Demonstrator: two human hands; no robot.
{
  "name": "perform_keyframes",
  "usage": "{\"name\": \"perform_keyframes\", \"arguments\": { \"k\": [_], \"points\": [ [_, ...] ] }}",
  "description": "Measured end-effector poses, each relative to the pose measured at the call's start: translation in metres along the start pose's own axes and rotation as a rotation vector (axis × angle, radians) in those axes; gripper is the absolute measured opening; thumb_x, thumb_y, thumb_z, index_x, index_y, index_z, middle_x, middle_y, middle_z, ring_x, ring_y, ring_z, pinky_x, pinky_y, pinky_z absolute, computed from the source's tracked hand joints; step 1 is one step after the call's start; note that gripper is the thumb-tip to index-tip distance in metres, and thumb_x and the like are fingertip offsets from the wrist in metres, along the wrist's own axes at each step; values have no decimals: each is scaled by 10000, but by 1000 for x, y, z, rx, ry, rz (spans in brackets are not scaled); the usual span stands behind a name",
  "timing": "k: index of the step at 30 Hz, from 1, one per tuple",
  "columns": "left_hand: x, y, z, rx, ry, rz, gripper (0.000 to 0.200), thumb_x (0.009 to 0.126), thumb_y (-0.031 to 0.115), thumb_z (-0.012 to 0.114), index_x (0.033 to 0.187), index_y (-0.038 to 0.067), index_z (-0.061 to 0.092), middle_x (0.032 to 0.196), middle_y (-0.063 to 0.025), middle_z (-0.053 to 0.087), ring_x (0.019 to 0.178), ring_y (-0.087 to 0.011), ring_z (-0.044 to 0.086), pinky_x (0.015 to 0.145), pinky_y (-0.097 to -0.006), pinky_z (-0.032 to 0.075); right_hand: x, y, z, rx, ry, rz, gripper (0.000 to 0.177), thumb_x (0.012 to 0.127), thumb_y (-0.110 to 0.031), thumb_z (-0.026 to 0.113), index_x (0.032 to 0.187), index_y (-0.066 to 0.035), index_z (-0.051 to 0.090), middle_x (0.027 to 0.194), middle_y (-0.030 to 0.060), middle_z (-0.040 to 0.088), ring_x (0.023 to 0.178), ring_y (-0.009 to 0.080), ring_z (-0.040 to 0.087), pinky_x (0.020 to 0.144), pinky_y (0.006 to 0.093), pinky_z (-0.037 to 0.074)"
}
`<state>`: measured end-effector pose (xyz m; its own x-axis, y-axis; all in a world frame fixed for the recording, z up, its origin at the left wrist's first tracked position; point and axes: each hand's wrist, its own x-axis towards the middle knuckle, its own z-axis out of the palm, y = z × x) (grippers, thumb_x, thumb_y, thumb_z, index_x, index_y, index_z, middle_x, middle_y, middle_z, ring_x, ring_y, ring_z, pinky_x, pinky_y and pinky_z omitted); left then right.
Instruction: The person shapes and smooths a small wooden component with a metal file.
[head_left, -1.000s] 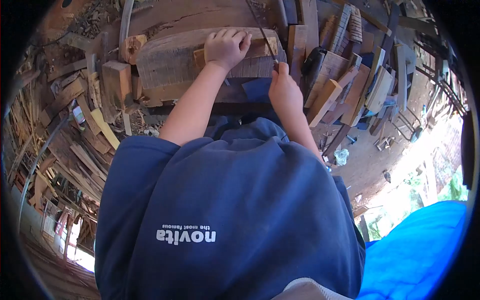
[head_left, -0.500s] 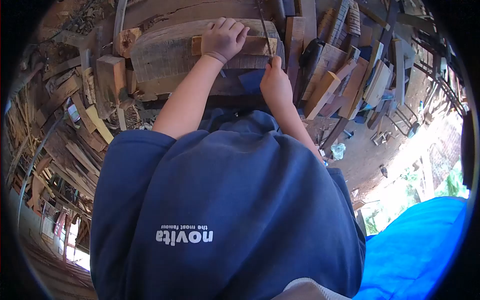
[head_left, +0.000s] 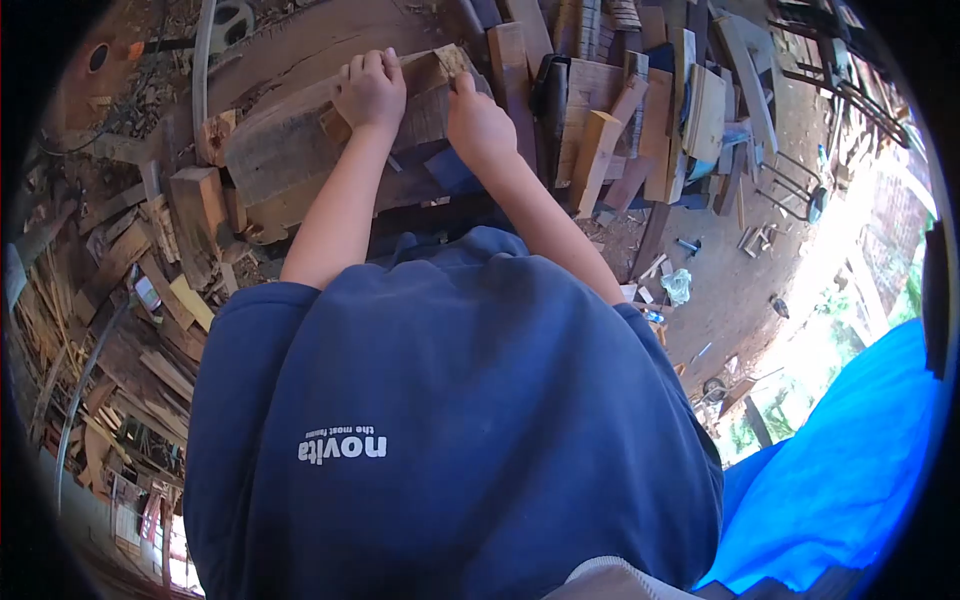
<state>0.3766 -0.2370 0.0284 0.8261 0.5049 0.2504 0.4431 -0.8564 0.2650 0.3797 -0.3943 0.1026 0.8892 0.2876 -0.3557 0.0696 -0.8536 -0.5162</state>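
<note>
A thick, weathered timber block (head_left: 275, 160) lies in front of me, with a smaller light-brown wood piece (head_left: 450, 62) on top, angled up to the right. My left hand (head_left: 370, 92) is closed over the smaller piece, its fingers wrapped over the far edge. At the piece's right end my right hand (head_left: 483, 128) is closed in a fist, thumb side up. It grips a thin, dark, blade-like tool, seen clearly half a second ago and now mostly hidden at the wood's end.
Stacked offcuts (head_left: 597, 150) stand to the right, and an upright wood block (head_left: 200, 200) to the left. Wood scraps (head_left: 130, 340) cover the left floor. A plastic bag (head_left: 677, 287) lies on the right, with a blue tarp (head_left: 830, 460) at lower right.
The view has shifted, so the bench things sit further left. The smaller wood piece has turned, right end away from me. The right hand remains at that end, and the blade no longer shows clearly.
</note>
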Motion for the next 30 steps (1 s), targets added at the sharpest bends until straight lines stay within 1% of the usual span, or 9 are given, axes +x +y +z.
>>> {"name": "perform_keyframes", "arguments": {
  "k": [2, 9, 15, 17, 20, 24, 25, 26, 30],
  "points": [
    [-2, 7, -6, 70, 13, 133, 306, 953, 370, 513, 776, 166, 655, 801, -5, 642, 834, -232, 614, 809, -433, 429, 4, -2, 0, 17, -13, -6, 219, 975, -237, 471, 1110, -65, 457, 862, 260, 671, 823, 463, 650, 720, 573, 501],
    [-5, 5, 6, 106, -6, 125, 312, 953, 350, 498, 768, 158, 659, 789, -6, 646, 796, -220, 629, 829, -422, 430, -15, 6, -21, 75, -147, 70, 233, 977, -231, 472, 1146, -71, 450, 878, 304, 654, 837, 500, 625, 733, 598, 473],
    [-4, 5, 5, 30, 7, 56, 304, 943, 324, 503, 755, 145, 660, 751, -15, 659, 699, -229, 657, 732, -369, 490, -68, 26, -70, 27, -218, 43, 220, 985, -229, 445, 1135, -70, 436, 851, 292, 655, 808, 502, 627, 697, 590, 483],
    [-4, 3, 3, -36, -8, 144, 312, 933, 316, 509, 733, 138, 669, 760, -33, 686, 702, -229, 668, 691, -371, 509, -66, 22, -78, -38, -239, 75, 201, 989, -220, 440, 1115, -63, 424, 835, 304, 648, 800, 507, 625, 694, 595, 482],
    [-4, 1, 4, -65, -66, 85, 363, 969, 341, 459, 780, 126, 683, 763, -67, 700, 692, -273, 671, 683, -415, 519, -36, 17, -69, -66, -245, 132, 188, 992, -215, 433, 1098, -61, 417, 819, 316, 641, 802, 513, 624, 706, 603, 481],
    [-3, 3, 11, -25, -90, -52, 372, 970, 334, 455, 769, 123, 685, 760, -70, 701, 703, -265, 677, 684, -416, 519, -10, 0, -89, -69, -326, 220, 178, 994, -216, 425, 1102, -74, 422, 827, 336, 631, 829, 528, 617, 722, 607, 471],
    [-3, 2, 14, -26, -37, -28, 359, 948, 321, 481, 714, 131, 676, 710, -59, 688, 669, -254, 671, 661, -401, 515, -15, 7, -89, -135, -316, 103, 166, 998, -212, 424, 1100, -82, 435, 850, 326, 638, 842, 520, 618, 709, 591, 474],
    [-4, 2, 16, -27, 19, 0, 353, 925, 309, 507, 660, 139, 667, 661, -48, 675, 635, -242, 666, 638, -387, 512, -21, 7, -93, -141, -323, 98, 166, 998, -212, 424, 1100, -82, 435, 850, 326, 638, 842, 520, 618, 709, 591, 474],
    [-4, 3, 10, -23, 8, -9, 349, 933, 310, 506, 675, 140, 668, 671, -36, 677, 640, -231, 665, 633, -379, 506, -59, -8, -130, -210, -421, 137, 193, 999, -206, 418, 1156, -95, 443, 886, 305, 650, 884, 516, 614, 733, 589, 471]
  ]
}}
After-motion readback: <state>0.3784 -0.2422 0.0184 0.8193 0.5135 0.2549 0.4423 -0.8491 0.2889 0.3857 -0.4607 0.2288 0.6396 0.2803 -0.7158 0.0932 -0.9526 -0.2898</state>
